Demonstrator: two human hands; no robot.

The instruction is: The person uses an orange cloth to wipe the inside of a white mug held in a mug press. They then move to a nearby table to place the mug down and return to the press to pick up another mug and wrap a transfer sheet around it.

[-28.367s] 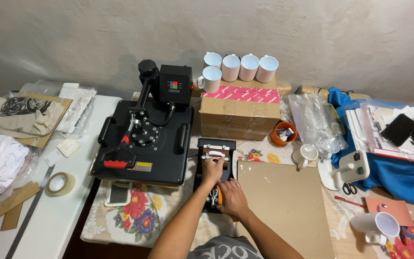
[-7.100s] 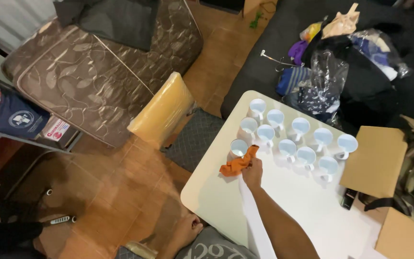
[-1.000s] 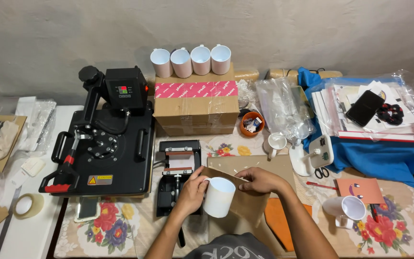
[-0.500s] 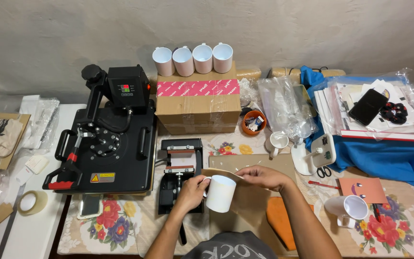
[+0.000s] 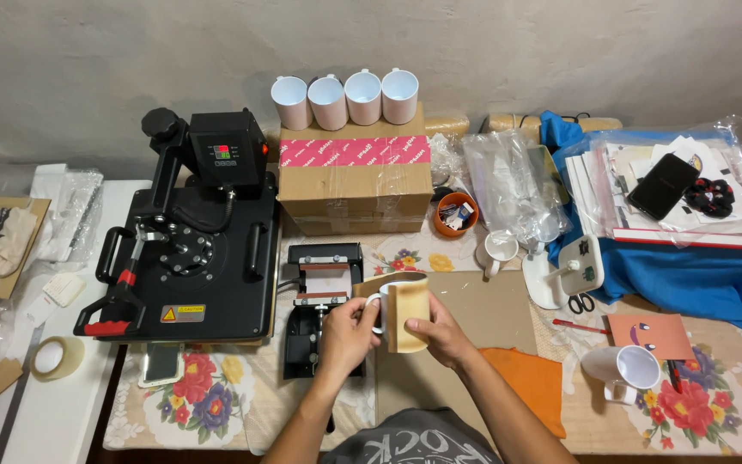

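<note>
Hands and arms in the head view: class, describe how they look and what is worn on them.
Both arms are bare to the bottom edge, with no sleeves in view. The left hand and right hand wear no gloves; no watch or bracelet shows. Rings are too small to tell. A grey shirt with pale lettering shows below.

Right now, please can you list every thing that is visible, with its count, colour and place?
mug in hands: 1, white, tan sheet around it, centre
mugs on box: 4, white, in a row on top
cardboard box: 1, brown, pink tape, back centre
heat press: 1, black, left
mug press: 1, black, beside the heat press
tape roll: 1, clear, far left
orange bowl: 1, right of box
other mugs: 2, white, right side
phone: 1, black, on papers
left hand: at mug handle
right hand: on tan sheet
</note>
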